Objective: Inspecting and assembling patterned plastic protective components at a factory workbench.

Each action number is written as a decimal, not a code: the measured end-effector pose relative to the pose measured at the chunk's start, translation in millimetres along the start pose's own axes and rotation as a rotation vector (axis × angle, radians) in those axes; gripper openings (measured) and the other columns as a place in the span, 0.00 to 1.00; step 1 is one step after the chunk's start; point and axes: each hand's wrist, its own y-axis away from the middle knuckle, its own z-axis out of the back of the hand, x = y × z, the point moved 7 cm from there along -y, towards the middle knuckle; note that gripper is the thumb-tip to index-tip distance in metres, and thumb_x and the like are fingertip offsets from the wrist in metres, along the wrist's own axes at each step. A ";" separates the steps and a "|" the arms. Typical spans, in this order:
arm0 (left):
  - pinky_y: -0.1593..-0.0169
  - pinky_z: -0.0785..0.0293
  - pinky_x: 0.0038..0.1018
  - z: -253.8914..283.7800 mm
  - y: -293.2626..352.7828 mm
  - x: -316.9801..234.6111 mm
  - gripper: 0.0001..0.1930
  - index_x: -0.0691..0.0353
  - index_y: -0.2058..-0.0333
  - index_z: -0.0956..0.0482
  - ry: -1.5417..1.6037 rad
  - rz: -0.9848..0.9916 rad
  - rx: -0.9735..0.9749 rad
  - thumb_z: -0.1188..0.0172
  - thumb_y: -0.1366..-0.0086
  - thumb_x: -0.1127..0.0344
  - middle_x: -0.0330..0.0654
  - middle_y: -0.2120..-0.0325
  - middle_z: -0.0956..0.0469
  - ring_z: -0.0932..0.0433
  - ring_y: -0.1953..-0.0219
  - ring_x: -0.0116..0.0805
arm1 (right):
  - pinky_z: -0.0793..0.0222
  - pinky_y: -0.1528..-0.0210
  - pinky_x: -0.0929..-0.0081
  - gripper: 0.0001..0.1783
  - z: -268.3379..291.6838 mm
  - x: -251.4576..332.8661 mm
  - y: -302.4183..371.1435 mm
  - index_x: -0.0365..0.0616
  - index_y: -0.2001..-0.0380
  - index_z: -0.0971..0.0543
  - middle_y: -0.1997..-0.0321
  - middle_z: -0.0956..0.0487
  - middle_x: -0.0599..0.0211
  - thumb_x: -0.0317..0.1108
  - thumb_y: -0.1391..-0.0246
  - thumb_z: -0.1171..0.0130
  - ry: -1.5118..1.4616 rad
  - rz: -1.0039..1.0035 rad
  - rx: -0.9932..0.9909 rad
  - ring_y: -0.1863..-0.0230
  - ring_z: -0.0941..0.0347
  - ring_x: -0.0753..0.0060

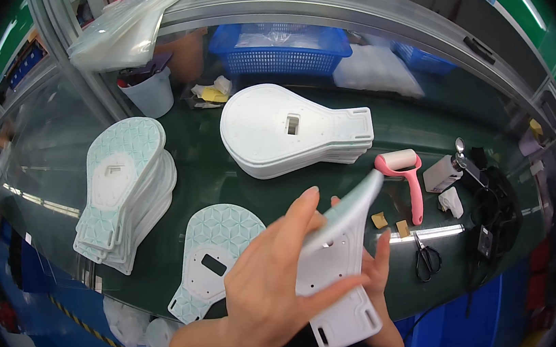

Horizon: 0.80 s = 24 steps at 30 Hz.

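Observation:
Tilted up in front of me is a white plastic paddle-shaped panel (333,270) with small holes, a slotted narrow end pointing down and a pale green face turned partly away. My left hand (261,295) is closed on its left edge, thumb across the white side. My right hand (374,272) supports it from behind on the right, its fingers partly hidden. Beside my left hand, a similar panel (222,224) with a pale green triangle pattern lies flat. A stack of patterned panels (128,153) stands at the left. Plain white panels (261,117) are piled at the far middle.
On the right of the dark green table (381,299) lie a pink-handled lint roller (414,192), black scissors (428,260), a white bottle (441,175), crumpled tissue (451,202) and a black bag (501,210). Behind stand a blue basket (279,60) and a bucket (150,95).

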 end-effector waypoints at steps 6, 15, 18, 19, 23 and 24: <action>0.61 0.33 0.19 11.5 -15.6 73.5 0.13 0.68 0.60 0.30 0.371 0.376 -0.126 0.46 0.47 0.74 0.42 0.66 0.26 0.28 0.65 0.27 | 0.45 0.47 0.55 0.36 31.0 -17.4 11.0 0.37 0.45 0.52 0.41 0.51 0.51 0.27 0.56 0.49 0.114 -0.356 0.052 0.42 0.49 0.53; 0.53 0.39 0.23 61.5 -53.4 109.6 0.08 0.63 0.67 0.28 0.627 -0.078 -0.330 0.46 0.49 0.76 0.42 0.60 0.31 0.34 0.56 0.29 | 0.41 0.50 0.75 0.20 11.6 83.3 -32.1 0.46 0.54 0.31 0.49 0.35 0.62 0.21 0.50 0.61 1.180 0.138 -0.114 0.48 0.39 0.69; 0.55 0.38 0.22 39.0 -75.0 147.1 0.08 0.64 0.67 0.29 0.751 0.164 -0.403 0.47 0.48 0.75 0.41 0.61 0.31 0.33 0.58 0.28 | 0.44 0.47 0.69 0.28 -24.0 130.3 -57.7 0.44 0.55 0.30 0.46 0.39 0.57 0.12 0.62 0.63 1.828 0.703 -0.117 0.44 0.45 0.55; 0.58 0.36 0.20 31.7 -79.7 164.9 0.09 0.64 0.65 0.29 0.900 0.259 -0.409 0.48 0.48 0.75 0.41 0.62 0.30 0.32 0.59 0.28 | 0.45 0.46 0.68 0.30 -34.9 132.6 -66.5 0.44 0.56 0.30 0.45 0.40 0.56 0.10 0.65 0.63 1.884 0.809 -0.129 0.42 0.48 0.53; 0.62 0.35 0.18 0.0 -92.9 235.3 0.11 0.66 0.61 0.30 0.681 0.444 -0.309 0.50 0.44 0.73 0.42 0.66 0.28 0.30 0.65 0.25 | 0.46 0.45 0.67 0.29 -16.4 134.4 -107.4 0.40 0.57 0.30 0.45 0.40 0.57 0.09 0.65 0.64 2.093 1.059 -0.056 0.41 0.51 0.54; 0.61 0.36 0.19 -0.4 -92.3 244.5 0.13 0.66 0.58 0.32 0.541 0.560 -0.312 0.51 0.44 0.72 0.44 0.66 0.28 0.30 0.66 0.26 | 0.47 0.45 0.67 0.29 -11.3 128.8 -114.2 0.38 0.57 0.30 0.45 0.40 0.57 0.09 0.66 0.64 2.158 0.995 -0.017 0.40 0.52 0.54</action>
